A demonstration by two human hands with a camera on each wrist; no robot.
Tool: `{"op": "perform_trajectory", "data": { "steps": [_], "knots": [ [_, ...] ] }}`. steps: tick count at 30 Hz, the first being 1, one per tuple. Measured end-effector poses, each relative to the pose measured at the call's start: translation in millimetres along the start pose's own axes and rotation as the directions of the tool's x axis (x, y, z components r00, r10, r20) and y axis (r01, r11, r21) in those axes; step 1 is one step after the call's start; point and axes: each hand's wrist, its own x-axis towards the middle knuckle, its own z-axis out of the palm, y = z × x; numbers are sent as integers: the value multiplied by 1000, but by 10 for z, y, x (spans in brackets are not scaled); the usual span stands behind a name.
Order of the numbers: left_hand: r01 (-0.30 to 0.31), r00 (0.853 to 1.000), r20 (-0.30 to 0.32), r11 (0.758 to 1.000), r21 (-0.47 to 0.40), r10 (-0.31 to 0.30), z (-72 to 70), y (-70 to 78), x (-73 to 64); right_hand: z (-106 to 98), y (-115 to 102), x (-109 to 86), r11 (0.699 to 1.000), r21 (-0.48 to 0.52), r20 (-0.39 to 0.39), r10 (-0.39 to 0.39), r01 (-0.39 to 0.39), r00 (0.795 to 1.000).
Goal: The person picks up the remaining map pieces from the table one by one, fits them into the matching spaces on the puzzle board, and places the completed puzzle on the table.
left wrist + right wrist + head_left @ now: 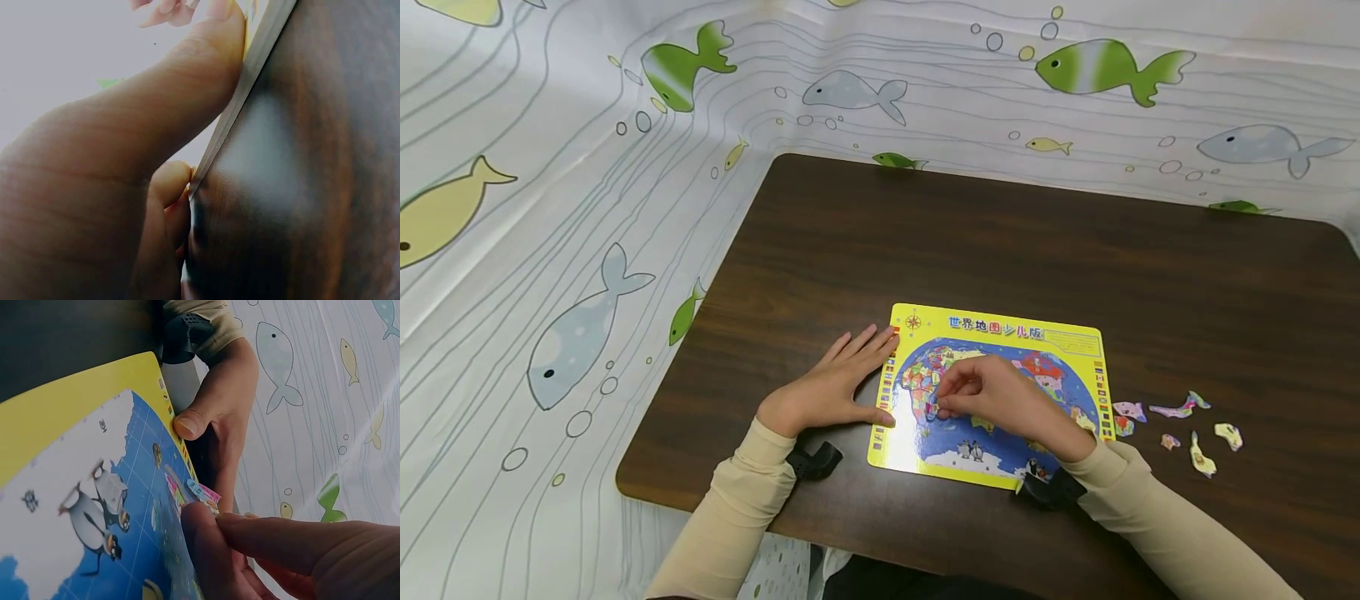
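Fish-print cloth (850,46) behind brown tbl (1037,242). L hand (831,390), fingers spread wide, at 9 o'clock edge of map board (958,435), which lies toward tbl's 6 o'clock. R hand (1000,398) pinches small pink/blue pc (204,491) nr map's 9 o'clock. Several loose pcs (1201,460) by board's 3 o'clock side.

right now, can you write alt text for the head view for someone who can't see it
A right hand pinches a small piece over a world map board, while the left hand rests on its left edge. Loose pieces lie to its right on a dark table.
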Motion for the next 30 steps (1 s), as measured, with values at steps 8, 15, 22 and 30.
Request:
{"op": "perform_trajectory", "data": {
  "steps": [8,15,22,30],
  "knots": [
    [0,1000,4,1000,-6,0,-3,6,0,32,-14,35,998,46,37,31,-33,999],
    [0,1000,6,1000,-12,0,-16,4,10,84,-20,102,1000,2,27,29,-29,999],
    [1,1000,8,1000,-10,-1,-4,-9,15,129,-45,132,999,-39,23,-19,20,1000],
    [1,1000,3,1000,-6,-1,-11,-7,23,84,-90,155,983,-162,35,-78,83,996]
  ]
}}
